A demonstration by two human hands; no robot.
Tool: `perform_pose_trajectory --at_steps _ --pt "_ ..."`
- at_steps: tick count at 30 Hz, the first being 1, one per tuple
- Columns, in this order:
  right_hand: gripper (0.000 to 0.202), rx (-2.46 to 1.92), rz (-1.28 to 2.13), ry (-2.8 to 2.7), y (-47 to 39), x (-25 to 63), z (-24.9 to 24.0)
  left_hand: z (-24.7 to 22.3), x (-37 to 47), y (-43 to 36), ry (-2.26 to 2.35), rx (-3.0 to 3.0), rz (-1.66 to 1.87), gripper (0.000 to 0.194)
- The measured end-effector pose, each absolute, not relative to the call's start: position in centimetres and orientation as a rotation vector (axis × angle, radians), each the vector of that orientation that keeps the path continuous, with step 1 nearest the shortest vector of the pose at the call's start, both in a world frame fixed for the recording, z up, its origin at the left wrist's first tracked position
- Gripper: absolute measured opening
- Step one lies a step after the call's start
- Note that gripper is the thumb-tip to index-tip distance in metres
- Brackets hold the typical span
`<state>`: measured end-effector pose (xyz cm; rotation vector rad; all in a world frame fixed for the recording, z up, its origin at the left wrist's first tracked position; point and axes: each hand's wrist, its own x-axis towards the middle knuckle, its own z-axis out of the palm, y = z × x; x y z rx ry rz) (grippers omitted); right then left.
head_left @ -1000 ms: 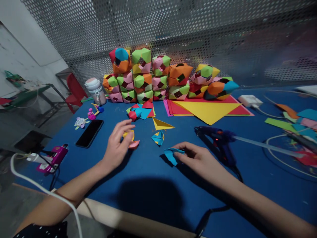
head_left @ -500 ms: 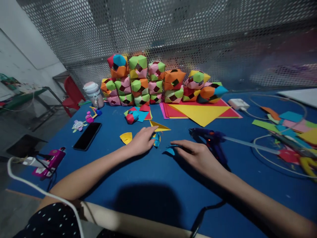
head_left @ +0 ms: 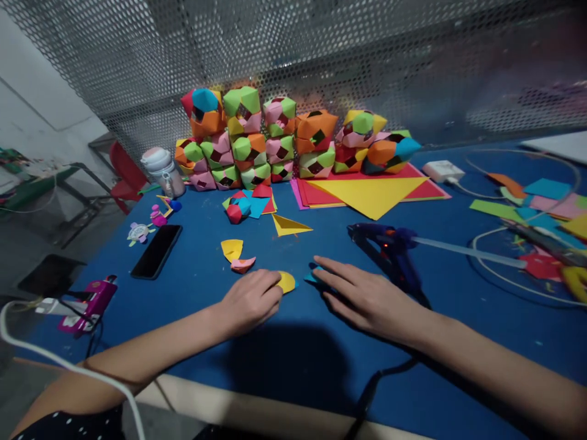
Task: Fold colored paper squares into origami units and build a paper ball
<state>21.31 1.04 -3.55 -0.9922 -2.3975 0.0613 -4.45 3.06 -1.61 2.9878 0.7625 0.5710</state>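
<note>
From where I stand, the left hand has its fingers curled in close together, the tips clamped on a small yellow piece with a bit of blue showing at its edge. The right hand is looser: fingers a little apart, thumb away from them, the tips resting at a blue piece on the table. Whether they pinch it, I can't tell. The two pieces are near each other but apart, so they aren't joined.

Just beyond the left hand lie a yellow fold and a pink fold, side by side and loose. Farther out sit a small yellow triangle and a red-and-blue cluster, partly built by the look of it.

The glue gun lies by the right hand, its red light on. At the back, the paper balls stand stacked in a row and look finished, while the coloured sheets, with a big yellow triangle on top, seem unused. How many more balls remain to be made, nothing here shows.
</note>
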Motion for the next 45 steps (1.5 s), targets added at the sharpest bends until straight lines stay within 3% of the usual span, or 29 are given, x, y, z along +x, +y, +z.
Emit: perform_pose_trajectory --at_steps 3,10,18,45 --pt "0.035 -1.019 0.026 -2.435 0.1 21.4 -3.3 -1.5 -4.9 2.5 0.799 2.901 0.609 0.015" --pt "0.036 -1.248 0.067 -2.288 0.4 20.5 -2.8 -0.9 -3.8 3.2 1.047 2.595 0.547 0.038" --pt "0.030 -1.147 0.260 -2.143 0.3 20.3 -3.2 -1.6 -3.2 3.7 1.024 2.445 0.726 0.023" --pt "0.033 -1.058 0.411 -2.111 -0.6 19.5 -2.9 -0.9 -2.4 2.5 0.986 2.001 0.900 0.015"
